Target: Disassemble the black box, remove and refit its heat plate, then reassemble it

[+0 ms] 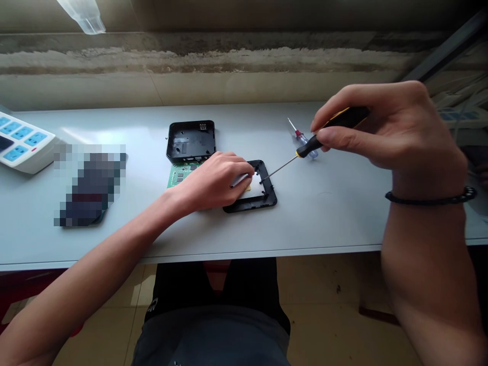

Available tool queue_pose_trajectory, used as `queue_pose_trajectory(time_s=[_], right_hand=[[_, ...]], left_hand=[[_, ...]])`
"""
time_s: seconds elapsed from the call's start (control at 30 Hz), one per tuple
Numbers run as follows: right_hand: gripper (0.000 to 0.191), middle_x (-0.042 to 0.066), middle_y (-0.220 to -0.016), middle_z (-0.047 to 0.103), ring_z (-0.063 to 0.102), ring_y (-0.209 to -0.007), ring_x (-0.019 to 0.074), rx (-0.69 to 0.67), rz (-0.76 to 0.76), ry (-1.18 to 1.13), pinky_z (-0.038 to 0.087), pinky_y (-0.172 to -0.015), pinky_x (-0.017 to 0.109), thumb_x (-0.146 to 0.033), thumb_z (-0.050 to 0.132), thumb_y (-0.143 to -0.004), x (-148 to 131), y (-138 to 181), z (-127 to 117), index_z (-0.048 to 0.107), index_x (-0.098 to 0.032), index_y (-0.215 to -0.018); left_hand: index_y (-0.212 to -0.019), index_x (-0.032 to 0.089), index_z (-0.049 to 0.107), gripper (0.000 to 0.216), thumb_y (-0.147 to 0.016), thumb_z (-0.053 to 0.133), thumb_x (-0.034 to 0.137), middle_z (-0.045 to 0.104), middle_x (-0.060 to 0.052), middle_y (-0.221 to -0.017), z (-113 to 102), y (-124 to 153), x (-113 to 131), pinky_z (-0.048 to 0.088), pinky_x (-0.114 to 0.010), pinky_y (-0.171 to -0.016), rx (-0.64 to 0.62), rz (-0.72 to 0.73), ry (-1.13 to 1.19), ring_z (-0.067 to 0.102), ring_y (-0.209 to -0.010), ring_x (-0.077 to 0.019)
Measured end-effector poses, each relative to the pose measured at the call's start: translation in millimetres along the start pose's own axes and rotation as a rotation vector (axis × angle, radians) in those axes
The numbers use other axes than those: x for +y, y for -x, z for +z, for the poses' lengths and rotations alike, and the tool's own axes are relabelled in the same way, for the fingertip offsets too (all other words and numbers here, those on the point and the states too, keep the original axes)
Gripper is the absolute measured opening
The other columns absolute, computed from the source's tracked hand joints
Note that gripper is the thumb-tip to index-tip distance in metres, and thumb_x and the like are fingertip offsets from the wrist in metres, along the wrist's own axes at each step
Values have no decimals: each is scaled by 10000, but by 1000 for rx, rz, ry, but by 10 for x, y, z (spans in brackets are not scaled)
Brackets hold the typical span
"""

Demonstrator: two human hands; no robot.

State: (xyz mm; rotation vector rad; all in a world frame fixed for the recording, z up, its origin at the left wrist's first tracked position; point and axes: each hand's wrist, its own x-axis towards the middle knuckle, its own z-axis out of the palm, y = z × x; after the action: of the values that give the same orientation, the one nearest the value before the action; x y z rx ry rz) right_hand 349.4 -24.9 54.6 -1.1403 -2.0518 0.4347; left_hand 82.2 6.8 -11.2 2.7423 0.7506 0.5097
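Right hand (385, 127) clamped on screwdriver (309, 146), tip at black frame (267, 197), centre of picture on desk (324, 218). Left hand (217, 178) presses frame down, grip unclear. Tip seated square and frame pinned flat likely avoids slipping.

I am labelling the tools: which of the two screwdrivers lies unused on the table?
The small red-and-clear screwdriver, lying free behind the right hand; the black-and-yellow screwdriver is held in it.
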Motion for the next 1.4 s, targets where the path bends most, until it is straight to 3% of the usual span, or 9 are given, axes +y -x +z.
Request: queue_pose_trajectory(time_s=[0.13,0.27,0.4,0.47,0.67,0.87,1.17,1.27,1.4], right_hand=[[99,-29,-797,683,632,-651,49,-16,-35,10,440,-495,191,-212,788,-838,-18,-60,28,704,-191,-886],[108,-60,-686,645,538,-544,5,-30,-78,73,380,-457,174,-240,764,-885,-21,-100,47,683,-186,-838],[168,-58,-656,642,512,-535,2,10,-123,132,350,-458,188,-253,762,-894,-14,-86,50,673,-179,-773],[171,-54,-668,653,522,-549,6,18,-137,133,367,-473,190,-268,756,-901,-13,-75,48,679,-181,-775],[85,-34,-762,691,613,-657,74,-11,-176,140,472,-534,247,-205,729,-878,-77,-67,53,676,-212,-812],[111,-72,-779,693,629,-653,82,-64,-222,212,561,-586,274,-227,708,-912,-231,-81,48,633,-266,-840],[406,-45,-640,643,565,-544,100,-135,-256,383,436,-534,360,-632,614,-947,-386,-194,42,603,-276,-751],[401,-50,-589,599,479,-488,80,-120,-282,401,377,-518,355,-588,618,-953,-378,-205,53,576,-266,-717],[299,-42,-603,592,499,-517,92,-99,-259,423,402,-553,357,-414,622,-971,-362,-174,58,558,-260,-722]], left_hand=[[-933,195,760,245,-1004,536,267,783,-86,-957,-46,9,-1,510,-395,-838,-32,7,8,718,-901,-254],[-944,183,758,273,-1020,566,361,773,-108,-1035,-120,23,-6,504,-408,-868,-106,25,45,707,-987,-280],[-1143,172,741,399,-927,726,506,747,-122,-1167,-221,53,-45,502,-415,-928,-198,-20,109,680,-1082,-303],[-1222,178,714,472,-876,787,492,721,-123,-1247,-251,67,-65,492,-411,-965,-222,-33,111,657,-1146,-309],[-1033,174,746,219,-923,720,361,715,-108,-1185,-242,60,-34,499,-387,-896,-242,-11,69,658,-1068,-286],[-1025,175,754,216,-931,689,358,683,-125,-1194,-230,72,-9,502,-382,-838,-226,-9,42,658,-1010,-277],[-1035,189,758,224,-934,681,373,664,-99,-1068,-215,85,-23,488,-366,-783,-230,-25,39,640,-910,-246],[-1052,185,758,232,-934,689,373,666,-101,-1082,-213,81,-18,489,-371,-788,-233,-24,38,644,-924,-253],[-1057,190,760,233,-933,685,373,669,-101,-1083,-212,82,-12,489,-367,-781,-228,-24,41,653,-930,-255]])
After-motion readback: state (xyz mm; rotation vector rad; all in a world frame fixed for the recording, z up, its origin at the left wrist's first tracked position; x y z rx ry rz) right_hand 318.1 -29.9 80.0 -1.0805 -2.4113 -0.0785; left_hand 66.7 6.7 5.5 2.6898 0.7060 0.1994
